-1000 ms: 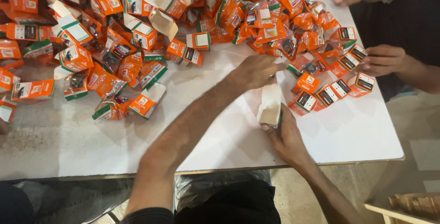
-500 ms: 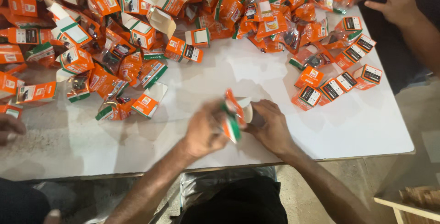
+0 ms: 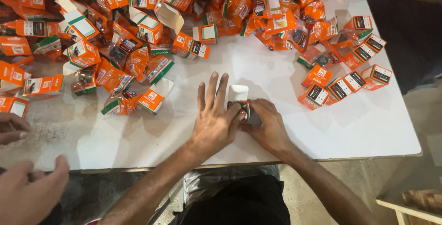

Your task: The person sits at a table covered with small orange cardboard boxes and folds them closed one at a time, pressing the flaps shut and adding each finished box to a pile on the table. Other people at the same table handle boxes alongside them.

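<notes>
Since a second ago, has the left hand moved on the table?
Yes. The left hand has pulled back from the carton pile toward the table's near edge, now on the small box.
</notes>
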`<action>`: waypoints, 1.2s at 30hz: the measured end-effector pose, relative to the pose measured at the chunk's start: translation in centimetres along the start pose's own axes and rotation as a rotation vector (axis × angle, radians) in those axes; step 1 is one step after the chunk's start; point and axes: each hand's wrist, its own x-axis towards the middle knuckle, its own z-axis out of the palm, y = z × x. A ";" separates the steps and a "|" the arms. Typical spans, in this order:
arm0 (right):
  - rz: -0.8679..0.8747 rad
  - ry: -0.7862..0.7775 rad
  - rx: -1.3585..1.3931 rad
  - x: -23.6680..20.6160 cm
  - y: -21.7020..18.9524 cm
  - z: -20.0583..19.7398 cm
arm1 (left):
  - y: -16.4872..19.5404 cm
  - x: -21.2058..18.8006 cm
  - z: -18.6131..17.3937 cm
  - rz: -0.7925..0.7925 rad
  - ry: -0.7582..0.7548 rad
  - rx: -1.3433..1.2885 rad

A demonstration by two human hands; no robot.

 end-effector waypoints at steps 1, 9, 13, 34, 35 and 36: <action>-0.014 0.001 0.003 -0.1 0.1 0.3 | 0.0 0.2 0.1 -0.029 0.003 -0.025; -0.038 0.038 -0.019 -1.6 -0.4 1.3 | 1.2 -0.1 -0.8 -0.342 0.104 -0.301; 0.088 0.016 0.235 -1.8 0.0 0.8 | 0.3 0.4 0.6 -0.620 -0.047 -0.627; -0.201 -0.016 0.042 -0.6 -1.1 0.1 | -2.3 0.9 0.1 -0.210 0.030 -0.638; -0.200 -0.021 0.044 -0.8 -1.3 0.2 | -1.9 0.4 -0.3 0.043 0.172 -0.468; -0.199 -0.030 0.045 -1.0 -1.3 0.2 | -1.7 0.1 -0.6 0.045 0.127 -0.494</action>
